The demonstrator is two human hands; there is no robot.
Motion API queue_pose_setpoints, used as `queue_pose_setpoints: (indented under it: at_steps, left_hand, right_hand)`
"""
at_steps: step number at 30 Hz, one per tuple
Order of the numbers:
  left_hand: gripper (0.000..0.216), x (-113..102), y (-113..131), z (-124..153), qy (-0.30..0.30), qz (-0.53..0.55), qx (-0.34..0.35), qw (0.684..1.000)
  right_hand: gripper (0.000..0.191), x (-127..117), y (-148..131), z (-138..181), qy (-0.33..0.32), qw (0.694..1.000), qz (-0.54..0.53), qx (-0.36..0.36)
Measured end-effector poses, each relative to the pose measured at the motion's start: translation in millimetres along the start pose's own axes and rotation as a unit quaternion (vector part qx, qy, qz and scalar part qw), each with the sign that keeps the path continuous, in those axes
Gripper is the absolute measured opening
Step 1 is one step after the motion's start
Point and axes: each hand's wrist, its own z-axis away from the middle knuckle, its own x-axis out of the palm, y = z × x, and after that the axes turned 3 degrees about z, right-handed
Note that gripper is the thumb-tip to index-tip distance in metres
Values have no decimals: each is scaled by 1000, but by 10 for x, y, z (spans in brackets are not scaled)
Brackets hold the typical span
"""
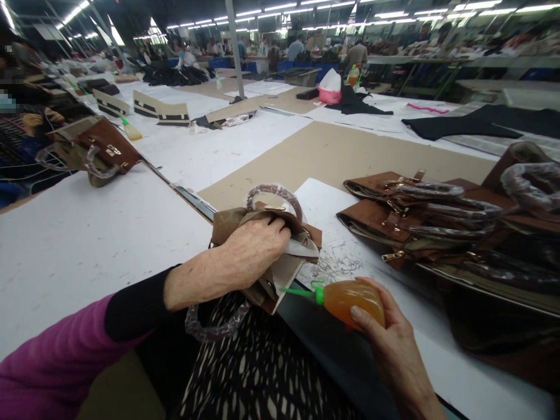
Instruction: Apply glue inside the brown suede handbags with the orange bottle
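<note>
A brown handbag (227, 224) with plastic-wrapped handles rests at the table edge, against a patterned apron. My left hand (245, 248) reaches over its opening, fingers curled down and closed on the bag's lining (301, 248); the fingertips are partly hidden. In my right hand (389, 326) is a squeeze bottle (350, 297) of amber liquid, gripped around its body and tipped sideways. Its thin green nozzle (297, 291) points left, at the pale inner edge of the bag.
Several brown handbags (376, 219) with wrapped handles are stacked on the right. Thread scraps (339, 265) lie beside the bag. Another handbag (111, 149) stands far left, near a co-worker's hands (44, 119). A second squeeze bottle (130, 128) and a pink container (329, 95) sit farther back.
</note>
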Motion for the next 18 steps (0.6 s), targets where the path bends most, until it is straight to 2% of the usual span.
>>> queue_pose_setpoints:
  at_steps: [6,11,18]
  left_hand:
    - [19,10,-8,-11,2,-1,7,1000]
    - [18,43,-2,-26,11,-10,7,1000]
    - [15,45,-11,-39,2,-8,-1,1000]
  right_hand:
    - [58,11,2,44,-25,999,23,-3]
    - [59,-6,58,131,-44,999,9,21]
    - [59,33,56,197,-17,996,-68,56]
